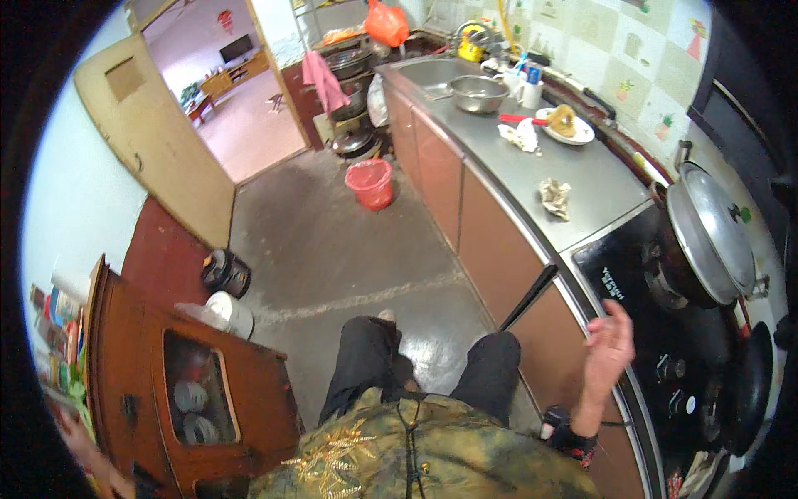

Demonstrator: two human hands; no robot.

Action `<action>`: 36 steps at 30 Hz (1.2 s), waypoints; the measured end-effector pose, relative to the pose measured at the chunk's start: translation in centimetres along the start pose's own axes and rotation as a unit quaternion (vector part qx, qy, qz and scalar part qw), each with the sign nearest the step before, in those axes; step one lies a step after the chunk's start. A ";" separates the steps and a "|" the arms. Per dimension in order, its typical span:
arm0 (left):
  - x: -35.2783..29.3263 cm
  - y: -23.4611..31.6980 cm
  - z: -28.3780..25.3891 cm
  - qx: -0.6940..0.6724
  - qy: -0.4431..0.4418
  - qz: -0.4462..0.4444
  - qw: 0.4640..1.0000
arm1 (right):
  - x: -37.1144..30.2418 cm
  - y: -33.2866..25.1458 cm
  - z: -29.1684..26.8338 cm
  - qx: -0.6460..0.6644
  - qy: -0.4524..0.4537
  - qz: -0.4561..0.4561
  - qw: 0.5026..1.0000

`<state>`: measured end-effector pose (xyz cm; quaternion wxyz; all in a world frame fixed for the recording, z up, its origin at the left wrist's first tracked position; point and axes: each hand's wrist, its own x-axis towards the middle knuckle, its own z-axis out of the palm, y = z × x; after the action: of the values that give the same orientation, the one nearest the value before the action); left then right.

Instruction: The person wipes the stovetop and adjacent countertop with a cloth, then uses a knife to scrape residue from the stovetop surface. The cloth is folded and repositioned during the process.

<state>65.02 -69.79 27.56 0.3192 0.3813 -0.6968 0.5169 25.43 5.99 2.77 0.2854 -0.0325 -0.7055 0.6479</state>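
Observation:
My right hand (611, 345) hangs over the front edge of the black gas stove (619, 262). Its fingers are loosely bent and apart, and nothing is in them. Behind the stove knobs sits a wok with a domed metal lid (716, 224). Down at the left rim, my left hand (83, 441) reaches beside the brown wooden cabinet (133, 366), close to bottles and packets (62, 324). Dimness and blur there hide its fingers. Against the counter front, near my right knee, a long black handle (529, 297) sticks up; its lower end is hidden.
On the steel counter (499, 141) are a crumpled cloth or paper (554, 200), a plate (582, 133) with a brown clump, and a metal bowl (479, 94) beside the sink (432, 76). A red bucket (370, 185) and a white bin (230, 314) stand on the floor.

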 end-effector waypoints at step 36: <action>-13.9 72.2 1.2 -0.606 -0.573 0.398 0.382 | -6.3 40.2 33.1 0.009 -0.706 0.579 0.408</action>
<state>9.82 -55.54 -18.80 -0.2520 -0.0294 -0.9140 -0.3165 2.93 -19.86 -36.91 -0.7565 0.0384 -0.4645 0.4587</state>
